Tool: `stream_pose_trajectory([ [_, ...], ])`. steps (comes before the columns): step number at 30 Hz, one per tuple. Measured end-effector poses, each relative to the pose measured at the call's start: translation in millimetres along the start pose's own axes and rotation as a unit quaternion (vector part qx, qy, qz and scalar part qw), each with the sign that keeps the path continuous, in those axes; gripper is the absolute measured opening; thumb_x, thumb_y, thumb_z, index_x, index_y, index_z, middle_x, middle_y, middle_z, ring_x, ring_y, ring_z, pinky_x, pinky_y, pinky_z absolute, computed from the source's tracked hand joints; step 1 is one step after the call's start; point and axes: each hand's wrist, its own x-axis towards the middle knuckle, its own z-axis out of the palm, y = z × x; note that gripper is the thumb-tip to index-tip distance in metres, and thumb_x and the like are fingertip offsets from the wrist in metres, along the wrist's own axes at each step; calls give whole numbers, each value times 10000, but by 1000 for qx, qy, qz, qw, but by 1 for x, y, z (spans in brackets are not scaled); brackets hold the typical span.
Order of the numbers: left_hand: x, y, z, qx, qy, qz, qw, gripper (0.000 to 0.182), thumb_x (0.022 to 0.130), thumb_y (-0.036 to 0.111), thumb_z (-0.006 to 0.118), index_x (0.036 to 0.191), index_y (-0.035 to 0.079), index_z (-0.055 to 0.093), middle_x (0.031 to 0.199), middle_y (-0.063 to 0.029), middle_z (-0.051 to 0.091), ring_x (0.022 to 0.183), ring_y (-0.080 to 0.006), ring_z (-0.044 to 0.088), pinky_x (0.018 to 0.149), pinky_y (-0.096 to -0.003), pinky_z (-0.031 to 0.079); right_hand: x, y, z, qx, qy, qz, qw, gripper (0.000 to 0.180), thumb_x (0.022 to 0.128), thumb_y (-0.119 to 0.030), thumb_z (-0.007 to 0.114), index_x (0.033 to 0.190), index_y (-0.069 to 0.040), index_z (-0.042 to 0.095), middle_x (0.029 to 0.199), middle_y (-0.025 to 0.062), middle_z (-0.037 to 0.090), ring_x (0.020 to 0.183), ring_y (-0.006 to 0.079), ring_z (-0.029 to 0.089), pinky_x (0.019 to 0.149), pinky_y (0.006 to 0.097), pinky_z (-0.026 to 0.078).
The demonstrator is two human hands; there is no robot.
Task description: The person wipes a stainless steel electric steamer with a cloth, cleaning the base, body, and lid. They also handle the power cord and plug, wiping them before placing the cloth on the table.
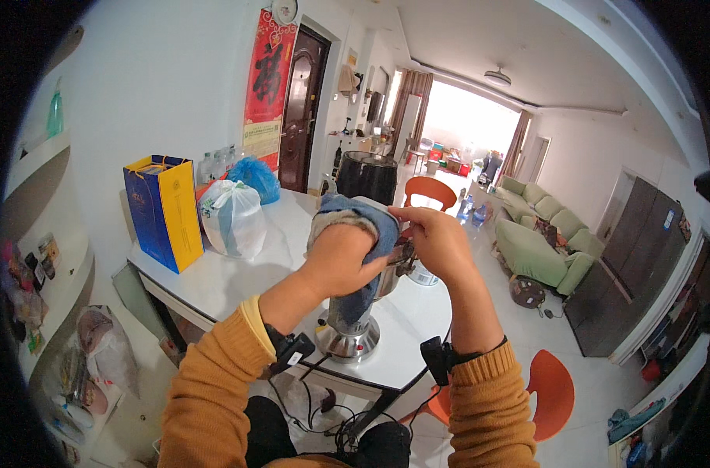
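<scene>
A metal kitchen appliance with a round steel base (350, 344) stands upright near the front edge of the white table (284, 225). A blue and beige cloth (366, 219) drapes over its upper part and hangs down its front. My left hand (344, 257) is pressed into the cloth, its fingers partly hidden in the folds. At the cloth's right edge, my right hand (439, 240) pinches a rim or edge near the top of the appliance; what exactly its fingertips grip cannot be told. A dark metal fitting (403, 257) shows between the hands.
Behind the appliance stands a dark pot-like vessel (366, 175). A blue and yellow gift bag (179, 216), a white plastic bag (233, 219) and a blue plastic bag (255, 178) stand at the table's left. Orange chairs (551, 395) are beside it. Black cables (346, 430) hang below.
</scene>
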Motion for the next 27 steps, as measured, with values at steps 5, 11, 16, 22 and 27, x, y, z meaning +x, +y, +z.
stream_pose_trajectory([
  [5,-48,16,4,-210,120,-6,970,334,882,184,647,1158,-4,638,1092,-178,672,1012,-316,646,925,-403,486,-4,6,2,84,-1,6,996,343,922,-25,555,1224,-128,681,1041,120,719,939,171,686,817,326,522],
  [11,-102,24,-35,-588,114,-239,764,311,921,152,624,1184,-13,612,1089,-80,658,1003,-157,622,925,-323,484,-68,19,4,252,335,-73,905,152,982,-130,550,1004,-1,628,897,64,672,830,174,634,805,297,482],
  [16,-101,33,-28,-476,-64,-406,778,379,912,316,678,1117,-2,658,1012,-69,684,895,-149,639,812,-312,525,-170,28,79,494,-67,152,854,294,1034,-279,479,1029,-33,640,938,62,672,876,154,640,817,321,530],
  [22,-83,81,31,-201,-298,112,926,544,822,496,698,711,-33,633,721,-222,610,696,-399,600,648,-437,479,-228,17,132,568,-120,274,767,439,1034,-325,464,1348,-24,520,1285,112,604,1125,247,615,984,389,496],
  [27,-77,96,32,-243,-346,138,896,596,831,536,691,700,-41,623,706,-224,601,678,-396,601,638,-434,488,-222,16,108,804,-14,208,557,478,1032,-328,450,1392,-14,472,1339,132,572,1171,268,593,1011,410,482],
])
